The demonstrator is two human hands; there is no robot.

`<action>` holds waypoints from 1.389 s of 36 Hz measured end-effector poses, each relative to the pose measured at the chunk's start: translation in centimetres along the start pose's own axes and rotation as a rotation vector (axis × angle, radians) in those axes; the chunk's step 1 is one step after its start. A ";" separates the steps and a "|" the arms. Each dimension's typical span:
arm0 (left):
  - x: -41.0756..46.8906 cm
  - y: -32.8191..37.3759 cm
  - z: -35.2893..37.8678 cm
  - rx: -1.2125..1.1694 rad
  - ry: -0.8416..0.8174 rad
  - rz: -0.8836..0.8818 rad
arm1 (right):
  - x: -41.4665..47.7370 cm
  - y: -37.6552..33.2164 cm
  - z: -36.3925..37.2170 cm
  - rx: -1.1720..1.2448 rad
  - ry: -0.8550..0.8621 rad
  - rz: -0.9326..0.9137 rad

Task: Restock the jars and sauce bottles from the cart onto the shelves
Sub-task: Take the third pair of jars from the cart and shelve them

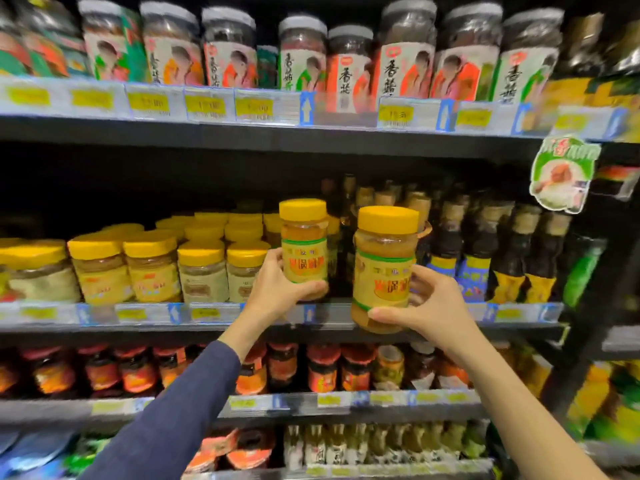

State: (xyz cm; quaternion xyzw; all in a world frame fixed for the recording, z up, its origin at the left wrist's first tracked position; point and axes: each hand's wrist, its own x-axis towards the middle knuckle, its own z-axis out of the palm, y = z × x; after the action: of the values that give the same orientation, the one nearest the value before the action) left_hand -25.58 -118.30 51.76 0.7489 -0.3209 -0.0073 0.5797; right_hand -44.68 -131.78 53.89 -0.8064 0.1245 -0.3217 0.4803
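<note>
My left hand (280, 289) grips a yellow-lidded jar (304, 242) of pale paste, held upright just above the front edge of the middle shelf (104, 323), to the right of the shelved yellow-lidded jars (202, 268). My right hand (427, 306) holds a second, same-looking jar (382, 268) upright in front of that shelf edge, slightly lower and closer to me. Both jars carry yellow labels with red characters. The cart is out of view.
Dark sauce bottles (512, 251) stand on the middle shelf to the right of my hands. Tall white-lidded jars (405, 53) fill the top shelf. Red-lidded jars (322, 372) line the shelf below. A round green promo tag (561, 174) hangs at the right.
</note>
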 end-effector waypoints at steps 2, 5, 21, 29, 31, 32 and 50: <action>0.3 0.0 -0.2 0.022 0.008 -0.007 | 0.8 0.5 0.2 0.031 -0.028 -0.005; 0.8 -0.2 -0.3 0.078 -0.005 -0.021 | 1.7 1.0 0.6 0.053 -0.064 -0.007; 1.9 -1.4 0.7 0.348 -0.168 -0.076 | 3.3 2.2 1.1 0.144 -0.117 -0.003; 2.4 -1.4 0.7 0.414 -0.237 -0.141 | 3.4 2.6 1.2 0.164 -0.108 0.005; 2.4 -1.5 0.7 0.402 -0.249 -0.167 | 3.3 2.6 1.3 0.170 -0.108 0.005; 2.5 -1.5 0.7 0.400 -0.255 -0.175 | 3.3 2.7 1.3 0.177 -0.108 0.007; 2.5 -1.1 0.9 0.618 -0.103 -0.105 | 2.9 3.1 1.4 0.185 -0.117 0.029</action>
State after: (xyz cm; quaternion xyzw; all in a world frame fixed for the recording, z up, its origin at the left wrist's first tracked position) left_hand -23.40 -120.14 51.40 0.9038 -0.2979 0.0227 0.3063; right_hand -41.25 -133.86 51.89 -0.7740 0.0778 -0.2772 0.5639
